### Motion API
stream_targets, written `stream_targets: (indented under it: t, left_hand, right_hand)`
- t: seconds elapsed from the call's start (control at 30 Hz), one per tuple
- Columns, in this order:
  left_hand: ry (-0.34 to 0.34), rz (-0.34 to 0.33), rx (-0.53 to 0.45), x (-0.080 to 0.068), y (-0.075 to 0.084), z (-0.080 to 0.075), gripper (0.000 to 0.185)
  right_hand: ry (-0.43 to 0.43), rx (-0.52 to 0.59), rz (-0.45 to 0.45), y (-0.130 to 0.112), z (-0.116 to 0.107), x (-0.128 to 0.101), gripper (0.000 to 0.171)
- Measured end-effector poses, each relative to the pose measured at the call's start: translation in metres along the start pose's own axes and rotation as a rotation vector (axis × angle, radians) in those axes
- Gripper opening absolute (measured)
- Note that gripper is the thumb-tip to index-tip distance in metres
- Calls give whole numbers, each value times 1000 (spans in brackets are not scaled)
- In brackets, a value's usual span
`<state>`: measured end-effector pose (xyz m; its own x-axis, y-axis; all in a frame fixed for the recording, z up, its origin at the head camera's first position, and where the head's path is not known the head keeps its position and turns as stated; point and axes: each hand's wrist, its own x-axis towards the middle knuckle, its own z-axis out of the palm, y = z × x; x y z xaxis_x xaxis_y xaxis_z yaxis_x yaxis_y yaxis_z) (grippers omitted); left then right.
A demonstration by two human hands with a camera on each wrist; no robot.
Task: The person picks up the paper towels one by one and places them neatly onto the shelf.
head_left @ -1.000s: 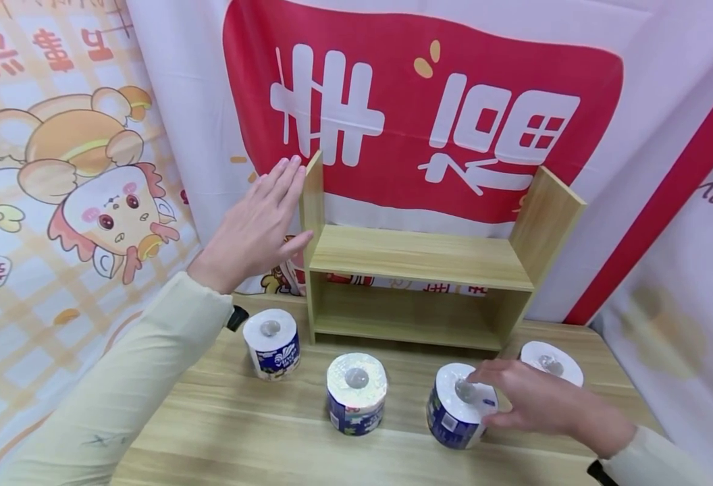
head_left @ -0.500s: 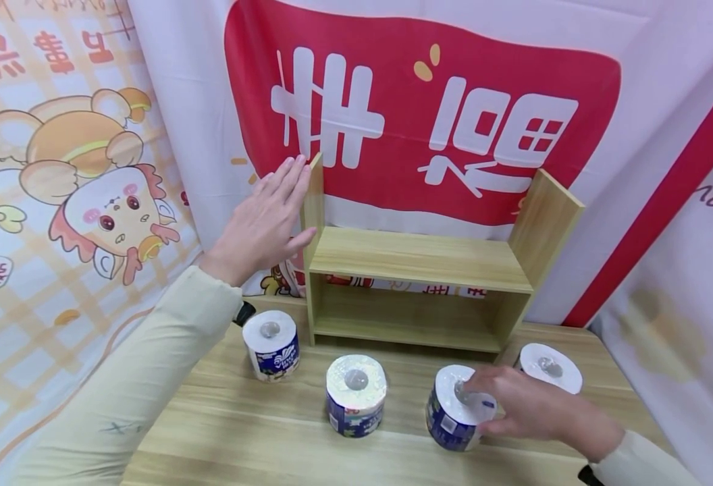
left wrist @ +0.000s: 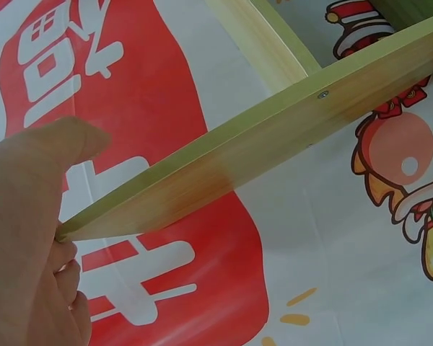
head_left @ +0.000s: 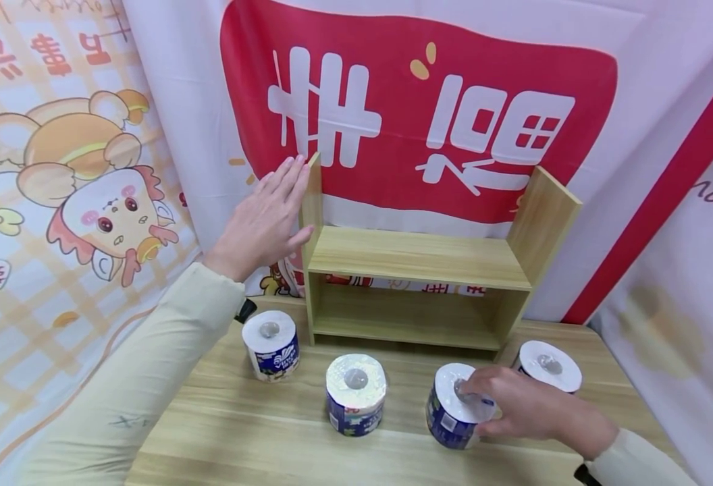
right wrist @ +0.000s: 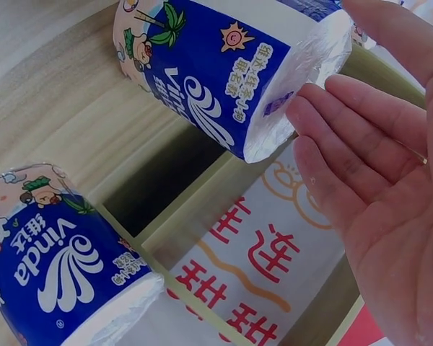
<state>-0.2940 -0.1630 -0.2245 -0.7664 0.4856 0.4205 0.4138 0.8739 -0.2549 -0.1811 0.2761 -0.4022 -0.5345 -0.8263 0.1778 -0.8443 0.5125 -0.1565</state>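
Note:
A small wooden shelf [head_left: 417, 260] stands at the back of the table. My left hand [head_left: 265, 216] lies flat, fingers straight, against the outside of its left side panel [left wrist: 238, 158]; the thumb [left wrist: 43, 158] reaches the panel's top corner. My right hand [head_left: 514, 401] rests over the top of a wrapped blue-and-white toilet roll [head_left: 454, 415], with the thumb beside its wall. In the right wrist view the fingers [right wrist: 361, 137] are nearly straight at the rim of that roll [right wrist: 224, 79].
Three more wrapped rolls stand on the wooden table [head_left: 241, 432]: one at the left [head_left: 270, 343], one in the middle [head_left: 355, 393], one at the far right [head_left: 549, 366]. A printed cloth backdrop [head_left: 423, 115] hangs behind. Both shelf levels hold nothing.
My right hand has slid a little further left over the top of the roll. The left hand stays flat on the shelf's side panel.

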Motion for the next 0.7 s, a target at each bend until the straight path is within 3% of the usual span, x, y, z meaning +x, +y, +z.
stream_targets:
  t: [0.37, 0.7]
  left_hand:
    - [12, -5, 27, 8, -2, 3, 101]
    - [41, 7, 34, 11, -3, 6, 99]
  right_hand:
    - [8, 27, -20, 3, 5, 5, 41]
    - [-54, 8, 62, -3, 4, 8, 42]
